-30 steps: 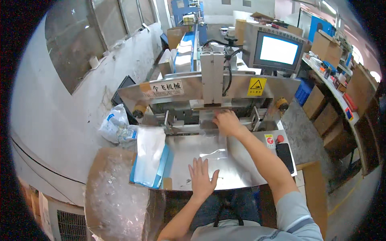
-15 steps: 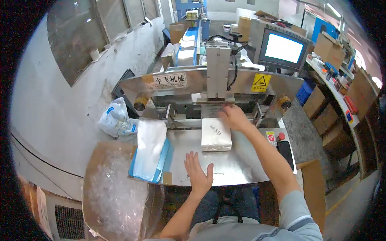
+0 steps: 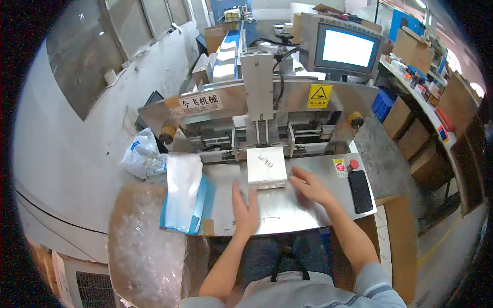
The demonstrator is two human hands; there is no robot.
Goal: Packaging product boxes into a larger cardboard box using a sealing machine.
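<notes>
A white square packet [image 3: 266,165] with dark marks on top and a shiny, film-like front edge lies on the metal worktable [image 3: 272,215], against the machine opening. My left hand [image 3: 246,211] is held upright with fingers apart, just left of the packet's near corner. On the packet's other side, my right hand [image 3: 311,187] is open, its fingertips close to the packet's right edge. Neither hand grips anything. Two upright metal side plates [image 3: 291,139] of the machine stand behind the packet, one near each side.
A blue holder [image 3: 205,197] with white film bags [image 3: 184,185] sits at the left. Below it, a carton [image 3: 120,205] contains crumpled clear plastic. A black phone [image 3: 360,192] and a red button [image 3: 354,164] are at the right. A lit monitor [image 3: 348,47] stands behind the machine.
My right hand has drawn back from the machine opening to the packet's right side. My left hand has turned edge-on beside it. The machine's side plates have moved inward.
</notes>
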